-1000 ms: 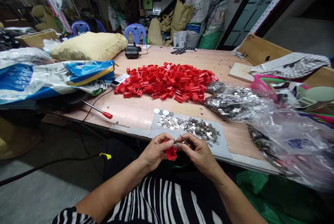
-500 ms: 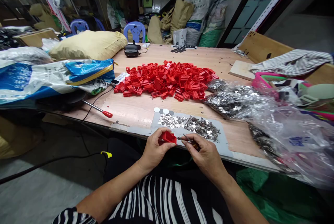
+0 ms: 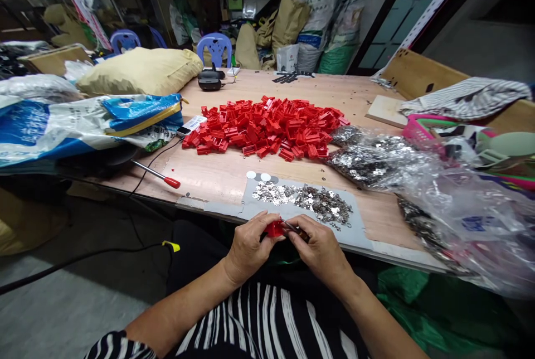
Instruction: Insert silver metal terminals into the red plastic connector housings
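Note:
My left hand (image 3: 247, 245) is closed around a small red plastic part (image 3: 275, 229), held just in front of the table edge over my lap. My right hand (image 3: 320, 245) pinches a thin dark tool (image 3: 293, 229) whose tip meets the red part. Both hands touch at the part. Just beyond them a grey sheet (image 3: 357, 232) carries a scatter of small shiny metal pieces (image 3: 309, 200). Farther back lies a big heap of the same red plastic parts (image 3: 267, 127).
Clear plastic bags of metal pieces (image 3: 376, 161) fill the right side. A red-handled screwdriver (image 3: 156, 174) and a black cable lie at the left, beside blue-and-white sacks (image 3: 83, 125). A pink basket (image 3: 418, 133), a phone (image 3: 191, 125) and a black device (image 3: 210, 81) stand farther off.
The red part was turned in my left hand, lifted slightly, then drawn back down. My right hand brought the tool tip onto it and both hands closed together.

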A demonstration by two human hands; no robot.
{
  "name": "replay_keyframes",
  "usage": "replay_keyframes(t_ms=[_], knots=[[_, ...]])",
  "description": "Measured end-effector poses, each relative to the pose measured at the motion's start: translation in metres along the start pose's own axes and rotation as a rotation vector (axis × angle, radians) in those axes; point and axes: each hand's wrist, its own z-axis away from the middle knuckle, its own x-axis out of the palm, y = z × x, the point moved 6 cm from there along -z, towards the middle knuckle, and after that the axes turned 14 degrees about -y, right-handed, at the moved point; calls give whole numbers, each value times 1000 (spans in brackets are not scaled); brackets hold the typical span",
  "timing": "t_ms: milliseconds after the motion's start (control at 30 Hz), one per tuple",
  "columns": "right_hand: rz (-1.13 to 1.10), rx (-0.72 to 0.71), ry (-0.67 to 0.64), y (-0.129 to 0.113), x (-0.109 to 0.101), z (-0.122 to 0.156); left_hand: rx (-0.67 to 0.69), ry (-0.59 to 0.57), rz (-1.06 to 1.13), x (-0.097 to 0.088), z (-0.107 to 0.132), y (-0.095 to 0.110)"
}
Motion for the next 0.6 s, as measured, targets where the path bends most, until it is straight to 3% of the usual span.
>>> replay_keyframes(t_ms=[267,400,600], knots=[[-357,39,-119,15,-2,-4,-108,40,78,-1,5,-6],[-308,95,-26,25,-8,-2,-106,34,86,-1,5,-6],[-192,71,-40,23,0,-3,-87,35,69,0,5,-6]])
